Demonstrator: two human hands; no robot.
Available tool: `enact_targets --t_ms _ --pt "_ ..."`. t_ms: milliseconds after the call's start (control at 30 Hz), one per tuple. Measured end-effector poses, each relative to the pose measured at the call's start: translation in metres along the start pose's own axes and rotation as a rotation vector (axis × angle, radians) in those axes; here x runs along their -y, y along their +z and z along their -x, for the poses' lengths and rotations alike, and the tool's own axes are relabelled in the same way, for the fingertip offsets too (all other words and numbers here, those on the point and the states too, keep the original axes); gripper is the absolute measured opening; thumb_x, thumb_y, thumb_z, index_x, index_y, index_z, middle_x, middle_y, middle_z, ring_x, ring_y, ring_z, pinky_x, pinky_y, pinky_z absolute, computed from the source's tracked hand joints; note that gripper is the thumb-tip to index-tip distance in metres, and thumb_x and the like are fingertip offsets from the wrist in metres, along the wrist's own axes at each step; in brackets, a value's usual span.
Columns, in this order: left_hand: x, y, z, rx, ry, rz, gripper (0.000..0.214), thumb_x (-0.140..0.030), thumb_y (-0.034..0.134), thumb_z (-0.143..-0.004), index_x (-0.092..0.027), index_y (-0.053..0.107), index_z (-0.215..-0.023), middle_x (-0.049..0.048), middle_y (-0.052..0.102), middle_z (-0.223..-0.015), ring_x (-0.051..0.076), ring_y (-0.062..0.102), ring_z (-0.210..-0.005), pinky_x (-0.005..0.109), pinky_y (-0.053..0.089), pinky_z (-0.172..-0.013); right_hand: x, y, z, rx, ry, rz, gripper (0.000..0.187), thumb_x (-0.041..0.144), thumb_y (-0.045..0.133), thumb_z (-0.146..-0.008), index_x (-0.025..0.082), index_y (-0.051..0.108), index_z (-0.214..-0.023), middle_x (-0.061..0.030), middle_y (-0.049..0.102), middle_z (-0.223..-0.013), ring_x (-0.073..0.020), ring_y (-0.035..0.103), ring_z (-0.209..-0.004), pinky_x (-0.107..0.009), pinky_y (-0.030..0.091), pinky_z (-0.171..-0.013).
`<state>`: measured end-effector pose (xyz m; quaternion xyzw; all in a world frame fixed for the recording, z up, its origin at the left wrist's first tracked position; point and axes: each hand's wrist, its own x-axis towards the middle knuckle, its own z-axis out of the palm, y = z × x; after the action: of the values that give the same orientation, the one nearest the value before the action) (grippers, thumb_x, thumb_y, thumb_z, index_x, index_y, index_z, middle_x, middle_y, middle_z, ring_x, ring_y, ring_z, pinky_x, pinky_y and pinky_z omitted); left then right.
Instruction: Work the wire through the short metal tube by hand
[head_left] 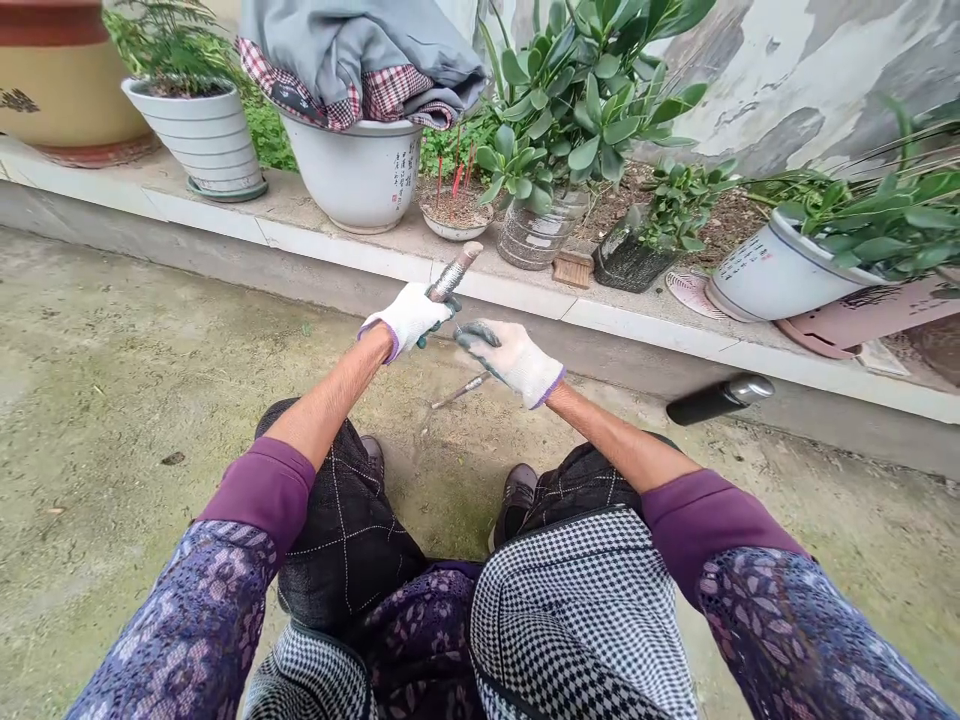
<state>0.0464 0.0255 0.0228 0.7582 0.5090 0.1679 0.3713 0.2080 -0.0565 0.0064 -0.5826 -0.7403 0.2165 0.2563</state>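
Note:
My left hand (414, 318), in a white glove with a dark coated palm, is closed round a wooden stick (454, 272) with a silvery wrapped stretch. The stick's bare end points up and away from me. Close by on the right, my gloved right hand (510, 358) has its fingers curled together, slightly blurred. A thin dark line seems to run between the hands; what the right fingers pinch is too small to make out. Below that hand shows a thinner rod (459, 391) with a silvery part; whether it is held or lies on the ground I cannot tell.
A tiled ledge (337, 255) crosses ahead, bearing a white pot (352, 175) with clothes on it, a plastic jar planter (536, 235), a small brush (572, 265) and a tilted pot (780, 265). A black flask (705, 402) is near the ledge's foot on the concrete ground (150, 400).

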Motion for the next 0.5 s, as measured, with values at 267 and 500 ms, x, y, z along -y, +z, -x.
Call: enact_targets --t_ms 267,500 --pt "0.014 0.015 -0.015 -0.038 0.052 -0.701 0.033 -0.026 0.045 -0.094 -0.016 0.072 -0.11 0.0166 0.074 -0.094 0.028 0.072 -0.095 0.034 0.053 -0.078 0.007 -0.025 -0.004 0.083 -0.014 0.138 0.025 0.027 0.052 -0.091 0.017 0.074 -0.096 -0.0028 0.073 -0.088 -0.0155 0.059 -0.078 -0.025 0.042 -0.075" --pt "-0.003 0.031 0.0 0.154 0.304 -0.868 0.035 -0.025 0.043 -0.095 -0.022 0.071 -0.116 0.0141 0.075 -0.093 0.029 0.073 -0.091 0.036 0.05 -0.078 -0.057 -0.04 -0.041 0.013 0.104 0.094 0.027 0.017 0.052 -0.086 0.017 0.076 -0.099 -0.0028 0.075 -0.092 -0.0155 0.061 -0.082 -0.023 0.044 -0.077"
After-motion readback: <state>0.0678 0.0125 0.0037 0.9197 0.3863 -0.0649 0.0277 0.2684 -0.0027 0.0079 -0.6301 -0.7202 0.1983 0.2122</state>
